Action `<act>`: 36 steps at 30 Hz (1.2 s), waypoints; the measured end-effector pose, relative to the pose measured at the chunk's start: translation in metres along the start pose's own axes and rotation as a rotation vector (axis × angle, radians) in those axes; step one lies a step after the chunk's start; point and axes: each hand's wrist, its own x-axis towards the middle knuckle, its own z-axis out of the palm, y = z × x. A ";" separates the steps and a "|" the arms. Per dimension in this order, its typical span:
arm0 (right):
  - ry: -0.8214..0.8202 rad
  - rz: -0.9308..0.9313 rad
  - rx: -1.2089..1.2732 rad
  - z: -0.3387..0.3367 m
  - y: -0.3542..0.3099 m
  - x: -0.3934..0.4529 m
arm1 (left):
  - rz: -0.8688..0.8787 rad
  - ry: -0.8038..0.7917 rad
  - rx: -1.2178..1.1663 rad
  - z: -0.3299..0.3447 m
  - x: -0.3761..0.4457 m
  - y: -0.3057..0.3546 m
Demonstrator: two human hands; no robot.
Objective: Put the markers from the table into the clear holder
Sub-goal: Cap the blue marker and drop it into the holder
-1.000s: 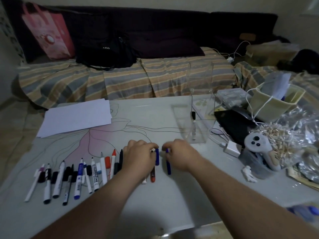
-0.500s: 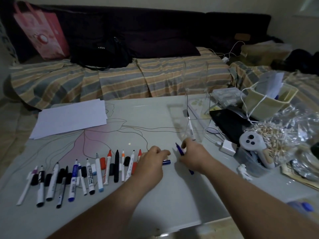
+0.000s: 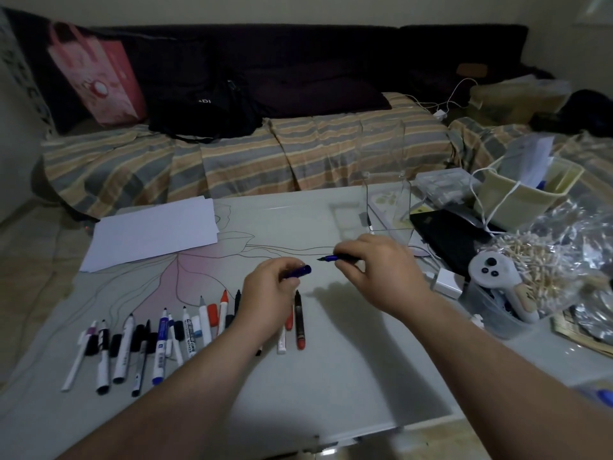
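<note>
My left hand (image 3: 270, 293) pinches a blue marker cap (image 3: 298, 271) a little above the table. Just to its right, my right hand (image 3: 378, 268) grips an uncapped blue marker (image 3: 335, 258) with its tip pointing left at the cap; a small gap separates tip and cap. Several markers and loose caps (image 3: 159, 340) lie in a row on the table at the left, and a red-and-black marker (image 3: 299, 322) lies beside my left wrist. The clear holder (image 3: 386, 207) stands behind my right hand, with one marker inside it.
White paper sheets (image 3: 152, 232) lie at the table's back left. On the right are a black case (image 3: 447, 235), a white charger (image 3: 446, 282), a white controller (image 3: 494, 272), a bag of wooden sticks (image 3: 544, 260) and a beige box (image 3: 527, 190). A striped sofa (image 3: 232, 157) runs behind the table.
Both hands have lifted from the marker row. The blue marker and its cap now face each other tip to opening, closer than half a second ago.
</note>
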 end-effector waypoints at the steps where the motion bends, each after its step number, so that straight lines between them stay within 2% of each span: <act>1: 0.012 -0.046 -0.009 -0.002 -0.006 0.001 | -0.003 0.005 -0.002 -0.005 -0.001 0.000; 4: 0.032 -0.125 -0.055 -0.002 -0.023 0.004 | 0.013 0.032 0.002 -0.017 -0.004 -0.001; 9: 0.006 -0.137 -0.060 -0.001 -0.034 0.006 | 0.050 0.034 0.049 -0.031 -0.008 -0.003; 14: -0.011 -0.172 -0.079 0.002 -0.050 0.003 | 0.248 -0.017 0.220 -0.038 -0.011 -0.001; 19: -0.128 -0.215 0.052 0.007 -0.064 0.007 | 0.304 -0.053 0.187 -0.046 -0.011 0.000; 25: -0.077 -0.223 0.069 0.019 -0.066 0.004 | 0.308 -0.034 0.245 -0.047 -0.013 0.010; 30: -0.183 -0.182 0.085 0.010 -0.063 0.002 | 0.180 -0.067 0.110 -0.037 -0.017 0.015; 33: -0.243 -0.129 -0.031 -0.002 -0.054 0.011 | 0.187 -0.059 0.040 -0.029 -0.021 0.018; 34: -0.223 -0.090 -0.052 -0.007 -0.046 0.016 | 0.193 -0.060 0.020 -0.028 -0.022 0.019; 36: -0.043 0.027 0.009 -0.019 -0.024 0.025 | 0.194 -0.064 0.009 -0.027 -0.021 0.018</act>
